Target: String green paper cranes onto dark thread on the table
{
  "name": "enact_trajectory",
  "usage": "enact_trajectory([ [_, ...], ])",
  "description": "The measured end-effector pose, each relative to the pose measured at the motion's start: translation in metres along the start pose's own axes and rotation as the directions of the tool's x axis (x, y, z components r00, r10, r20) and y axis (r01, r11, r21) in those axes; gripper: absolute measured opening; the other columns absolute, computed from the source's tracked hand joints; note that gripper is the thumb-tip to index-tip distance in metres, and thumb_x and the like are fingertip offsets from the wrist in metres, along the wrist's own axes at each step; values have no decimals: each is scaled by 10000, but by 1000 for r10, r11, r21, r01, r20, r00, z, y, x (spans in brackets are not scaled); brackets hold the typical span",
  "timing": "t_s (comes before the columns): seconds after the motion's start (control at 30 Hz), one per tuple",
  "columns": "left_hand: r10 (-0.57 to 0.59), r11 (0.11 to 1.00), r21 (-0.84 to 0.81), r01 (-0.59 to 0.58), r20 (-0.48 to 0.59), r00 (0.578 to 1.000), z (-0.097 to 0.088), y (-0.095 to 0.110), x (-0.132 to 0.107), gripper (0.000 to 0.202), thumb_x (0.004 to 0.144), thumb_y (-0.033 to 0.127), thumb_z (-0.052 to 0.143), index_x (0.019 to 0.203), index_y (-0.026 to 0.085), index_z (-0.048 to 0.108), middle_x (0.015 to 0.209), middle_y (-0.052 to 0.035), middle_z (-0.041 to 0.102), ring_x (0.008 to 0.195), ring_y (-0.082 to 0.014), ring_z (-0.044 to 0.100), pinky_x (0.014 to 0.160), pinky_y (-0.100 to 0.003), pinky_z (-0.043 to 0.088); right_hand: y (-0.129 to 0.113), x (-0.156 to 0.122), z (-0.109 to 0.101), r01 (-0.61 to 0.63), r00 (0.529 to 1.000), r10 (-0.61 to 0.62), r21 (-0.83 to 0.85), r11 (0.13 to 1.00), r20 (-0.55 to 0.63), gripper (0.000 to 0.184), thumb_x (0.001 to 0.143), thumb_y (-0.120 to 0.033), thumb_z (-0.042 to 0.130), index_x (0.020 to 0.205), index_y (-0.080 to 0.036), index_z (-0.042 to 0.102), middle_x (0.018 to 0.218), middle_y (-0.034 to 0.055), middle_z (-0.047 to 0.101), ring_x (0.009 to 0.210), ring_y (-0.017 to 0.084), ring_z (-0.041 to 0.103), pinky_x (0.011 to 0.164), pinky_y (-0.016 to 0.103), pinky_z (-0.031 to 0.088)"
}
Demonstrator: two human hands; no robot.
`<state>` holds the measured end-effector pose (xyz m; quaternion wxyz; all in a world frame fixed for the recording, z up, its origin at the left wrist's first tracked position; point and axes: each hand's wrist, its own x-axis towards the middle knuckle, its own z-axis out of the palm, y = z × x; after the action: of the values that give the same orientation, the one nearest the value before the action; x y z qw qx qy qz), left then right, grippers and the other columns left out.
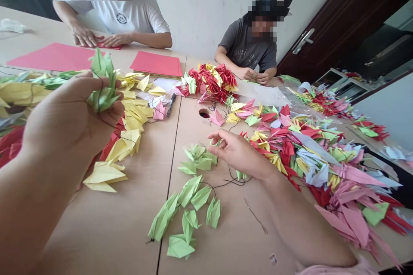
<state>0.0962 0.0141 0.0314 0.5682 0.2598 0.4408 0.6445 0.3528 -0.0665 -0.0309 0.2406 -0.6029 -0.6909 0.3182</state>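
Note:
My left hand [64,114] is raised at the left, its fingers closed round green folded paper cranes [103,66] threaded on a dark string. My right hand [237,150] hovers over the middle of the table with thumb and fingers pinched together. What sits between those fingertips is too small to make out. Just below and left of them is a slightly blurred cluster of green paper cranes [197,158]. Nearer to me, more green cranes [187,206] lie loosely along a dark string [230,180]. A yellow paper crane [106,176] rests under my left hand.
A heap of mixed-colour cranes [309,154] covers the right side. Red and yellow cranes [213,81] are bunched farther back. Red paper sheets [156,63], a pen [171,105] and a table hole [204,113] are nearby. Two people sit opposite, hands on paper.

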Motion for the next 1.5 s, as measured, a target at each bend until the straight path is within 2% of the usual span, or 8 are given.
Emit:
enact_trajectory([
  [0.17, -19, 1000, 5, 19, 27, 999, 4, -3, -6, 175, 887, -5, 506, 812, 113, 612, 822, -27, 576, 666, -62, 558, 467, -96, 485, -8, -9, 20, 65, 989, -38, -193, 979, 143, 373, 869, -230, 685, 1236, -282, 639, 1204, 63, 583, 874, 203, 643, 853, 374, 487],
  [0.33, -47, 997, 58, 43, 84, 995, 2, -2, -10, 178, 851, 13, 558, 832, 168, 644, 798, -6, 591, 624, -63, 541, 452, -106, 484, -4, 19, 48, 70, 997, -62, -258, 964, 39, 351, 895, -159, 630, 1244, -197, 635, 1268, 124, 548, 963, 238, 641, 911, 407, 481],
  [0.5, -38, 999, 35, 34, 134, 990, 0, 0, -11, 180, 826, 14, 584, 829, 184, 644, 810, -6, 598, 621, -65, 542, 452, -103, 491, 2, 33, 18, 80, 985, -109, -206, 975, -134, 318, 956, -204, 547, 1271, -190, 591, 1298, 102, 570, 1008, 172, 635, 885, 305, 514],
  [0.67, -44, 998, 59, 38, 106, 993, 3, 1, -12, 171, 849, 13, 536, 790, 150, 620, 792, -25, 559, 597, -56, 534, 437, -92, 487, 15, 17, -18, -20, 973, -37, -245, 969, -228, 337, 831, -225, 694, 1163, -182, 659, 1213, 111, 647, 1140, 277, 588, 970, 419, 468],
  [0.93, -41, 998, 51, 34, 153, 987, 0, -10, -9, 178, 823, -25, 546, 798, 135, 618, 805, -4, 535, 595, -61, 534, 423, -112, 513, 22, 28, 11, -50, 976, 25, -110, 993, -215, 168, 902, -153, 568, 989, -154, 711, 977, 75, 744, 887, 192, 692, 841, 334, 530],
  [1.2, -80, 994, 95, 59, 232, 970, -2, -16, -8, 160, 788, 12, 607, 826, 164, 637, 802, 17, 560, 603, -71, 565, 436, -127, 519, 28, 25, 14, -59, 987, 42, -103, 993, -153, 447, 843, -171, 660, 1286, -190, 601, 1313, 117, 638, 1039, 214, 675, 908, 351, 527],
  [1.4, -275, 942, 300, 153, 421, 864, -6, -24, -18, 196, 748, 118, 751, 904, 190, 657, 783, 53, 634, 595, -46, 592, 509, -107, 508, 35, 26, 10, -105, 975, 67, -174, 979, -211, 206, 774, 0, 568, 803, -170, 680, 920, 115, 713, 961, 288, 652, 893, 435, 473],
  [1.5, -318, 910, 399, 111, 502, 804, -8, -31, -27, 218, 746, 182, 795, 914, 214, 659, 785, 56, 653, 636, -60, 607, 546, -122, 498, 18, 19, 4, -64, 960, 26, -131, 989, -277, 115, 873, -126, 570, 880, -174, 674, 968, 116, 695, 994, 274, 637, 891, 416, 479],
])
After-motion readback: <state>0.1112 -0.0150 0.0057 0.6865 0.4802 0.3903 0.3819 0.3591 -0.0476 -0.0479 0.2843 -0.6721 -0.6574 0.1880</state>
